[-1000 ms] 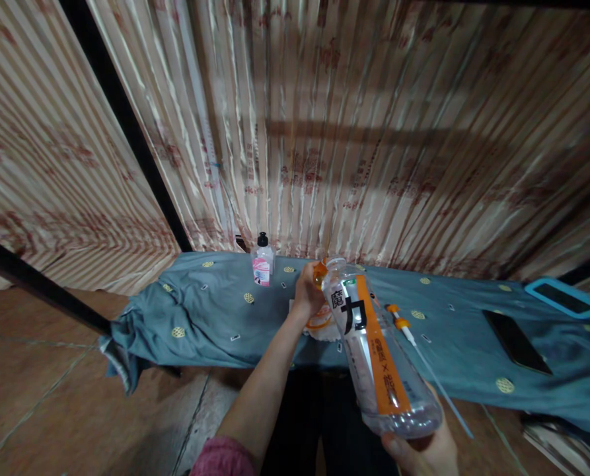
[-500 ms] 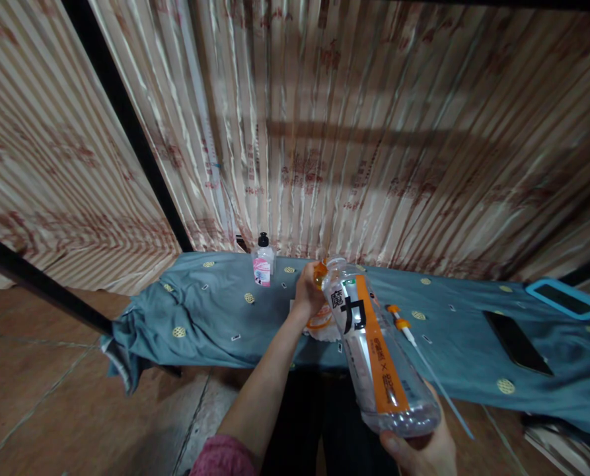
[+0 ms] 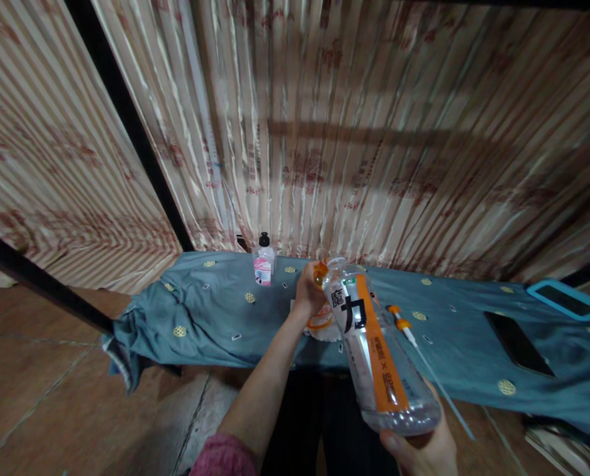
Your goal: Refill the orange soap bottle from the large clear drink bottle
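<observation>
My right hand (image 3: 426, 449) grips the base of a large clear plastic bottle (image 3: 384, 357) with an orange and silver label. The bottle is tilted, its open mouth toward the upper left. My left hand (image 3: 308, 291) is wrapped around the top of a second bottle (image 3: 320, 272), whose orange neck shows beside the clear bottle's mouth. Its white-and-orange lower part is mostly hidden behind my wrist and the clear bottle. I cannot tell whether the two mouths touch. To the right, an orange and white pump dispenser (image 3: 402, 324) with a long tube lies on the cloth.
A small clear bottle (image 3: 263, 264) with a pink label and black cap stands at the back. On the right lie a black phone (image 3: 517, 344) and a blue-framed device (image 3: 567, 299). Grey-green cloth (image 3: 215, 317) covers the narrow bench; dark poles (image 3: 131, 132) stand left.
</observation>
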A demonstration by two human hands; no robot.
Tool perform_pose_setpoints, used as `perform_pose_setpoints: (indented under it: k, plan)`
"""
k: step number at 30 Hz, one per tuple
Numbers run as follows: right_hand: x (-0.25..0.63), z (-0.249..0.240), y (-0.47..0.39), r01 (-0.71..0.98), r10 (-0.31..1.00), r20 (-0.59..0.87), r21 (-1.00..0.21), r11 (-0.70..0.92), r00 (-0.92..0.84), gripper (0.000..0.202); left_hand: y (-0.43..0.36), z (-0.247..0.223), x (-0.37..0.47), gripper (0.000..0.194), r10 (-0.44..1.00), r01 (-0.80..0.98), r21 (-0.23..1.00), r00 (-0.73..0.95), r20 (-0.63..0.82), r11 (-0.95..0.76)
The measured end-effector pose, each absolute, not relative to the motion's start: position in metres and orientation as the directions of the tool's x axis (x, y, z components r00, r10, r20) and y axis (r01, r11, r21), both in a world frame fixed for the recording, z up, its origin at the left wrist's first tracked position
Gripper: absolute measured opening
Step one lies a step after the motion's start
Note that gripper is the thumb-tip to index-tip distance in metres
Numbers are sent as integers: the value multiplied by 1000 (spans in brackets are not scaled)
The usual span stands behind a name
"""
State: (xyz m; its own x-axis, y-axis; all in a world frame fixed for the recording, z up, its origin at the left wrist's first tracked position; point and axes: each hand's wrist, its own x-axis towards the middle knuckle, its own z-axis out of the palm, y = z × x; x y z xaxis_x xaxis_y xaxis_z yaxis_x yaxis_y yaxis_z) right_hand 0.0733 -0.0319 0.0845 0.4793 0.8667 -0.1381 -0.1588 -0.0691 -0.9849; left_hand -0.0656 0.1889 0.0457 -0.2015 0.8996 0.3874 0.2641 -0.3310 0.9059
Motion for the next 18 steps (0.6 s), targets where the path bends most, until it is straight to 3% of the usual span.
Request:
perform_pose_setpoints:
  k: [18]
  plan:
    - [72,86,-33,-177,866,-145,-982,-66,479,111,188,48,-66,33,892,270,900,-208,402,-342]
